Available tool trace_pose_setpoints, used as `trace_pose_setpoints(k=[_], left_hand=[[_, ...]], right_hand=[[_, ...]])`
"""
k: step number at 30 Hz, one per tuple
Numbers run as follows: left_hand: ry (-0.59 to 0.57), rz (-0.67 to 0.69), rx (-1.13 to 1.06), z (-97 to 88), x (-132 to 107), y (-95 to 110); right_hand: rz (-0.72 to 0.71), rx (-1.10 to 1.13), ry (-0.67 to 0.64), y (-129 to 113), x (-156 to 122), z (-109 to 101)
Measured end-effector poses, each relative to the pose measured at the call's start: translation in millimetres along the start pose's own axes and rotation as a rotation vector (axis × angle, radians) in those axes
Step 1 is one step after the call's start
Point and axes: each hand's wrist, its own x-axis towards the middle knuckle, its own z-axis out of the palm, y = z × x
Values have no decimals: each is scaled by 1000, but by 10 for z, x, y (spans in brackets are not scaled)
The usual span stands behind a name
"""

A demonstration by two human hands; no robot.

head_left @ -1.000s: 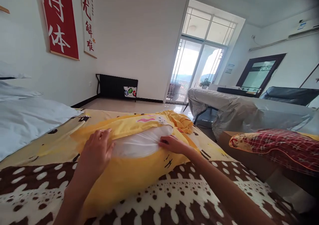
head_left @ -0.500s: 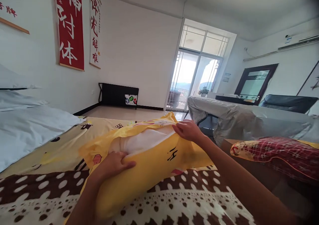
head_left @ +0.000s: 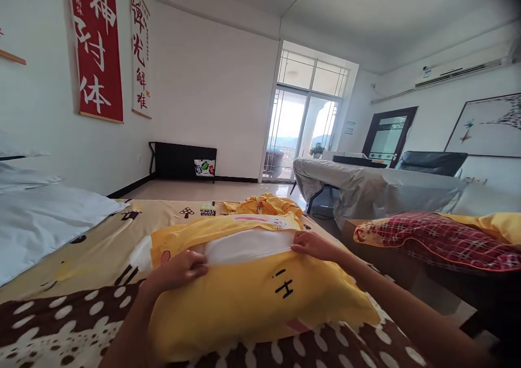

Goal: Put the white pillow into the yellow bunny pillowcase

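A bright room holds a bed, with a spotted blanket across its near side. On that lies the yellow cover, its long gap facing up and a white pillow showing inside. The left hand grips the cover's edge at the left end of the gap; the right hand pinches it at the right end. Holding both ends suits this step: an even pull outward should flatten the edge and leave less slack in the middle. It would be best to have cloth alone between the fingers, without a fold of pillow, and to watch that the far flap does not ruck up. Beyond lie a crumpled yellow cloth and, farther off, glass doors.
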Motion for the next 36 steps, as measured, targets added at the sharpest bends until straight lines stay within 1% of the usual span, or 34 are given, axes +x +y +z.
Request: trace_pose_setpoints(k=[2, 3, 5, 7, 9, 10, 12, 13, 14, 15, 16, 17, 18, 19, 20, 21, 22, 23, 24, 25, 27, 29, 31, 33, 34, 36], left_hand=[[139, -5, -17, -31, 75, 7], [219, -19, -23, -81, 97, 18], [364, -60, -17, -240, 106, 83], [462, -73, -2, -436, 83, 226], [572, -57, 11, -621, 52, 433], [655, -53, 26, -702, 39, 544], [878, -62, 85, -845, 14, 739], [996, -72, 127, -912, 1, 812], [1094, -84, 175, -978, -12, 865], [1147, -94, 219, -1045, -28, 898], [1125, -102, 258, -1110, -45, 914], [1012, -110, 289, -1172, -64, 914], [810, -117, 310, -1228, -86, 901], [550, -127, 319, -1274, -110, 875], [273, -143, 310, -1308, -136, 840], [21, -165, 279, -1325, -164, 795], [-170, -191, 233, -1327, -193, 745], [-284, -218, 184, -1313, -220, 690], [-331, -240, 139, -1286, -245, 634], [-332, -253, 103, -1251, -267, 578], [-293, -257, 73, -1175, -304, 476], [-274, -255, 68, -1112, -344, 392], [-231, -249, 92, -1064, -400, 324], [-148, -252, 164, -1001, -468, 267], [-132, -263, 207, -951, -501, 240], [-168, -297, 291, -803, -544, 192]], right_hand=[[-23, -22, 59, 10, 7, 58], [-4, -49, 82, 10, 41, 90], [50, -101, 105, 11, 138, 158], [82, -143, 120, 7, 236, 204], [83, -187, 146, -22, 302, 167], [75, -200, 159, -48, 321, 102], [51, -245, 225, -119, 332, -121], [47, -278, 290, -162, 328, -263], [49, -334, 390, -206, 321, -408], [77, -390, 518, -251, 310, -541], [128, -429, 633, -295, 299, -649], [168, -456, 686, -335, 287, -720], [172, -475, 660, -371, 272, -753], [143, -494, 575, -401, 252, -748], [90, -511, 452, -421, 228, -713], [38, -519, 331, -430, 198, -660], [12, -517, 254, -428, 168, -597], [19, -503, 226, -415, 141, -534], [50, -469, 228, -395, 122, -477], [89, -407, 219, -371, 115, -427], [133, -253, 135, -326, 137, -352], [130, -131, 13, -299, 182, -306], [111, -76, -24, -294, 207, -272], [69, -79, 14, -311, 187, -223], [52, -121, 21, -329, 166, -182], [56, -265, -19, -387, 125, -65]])
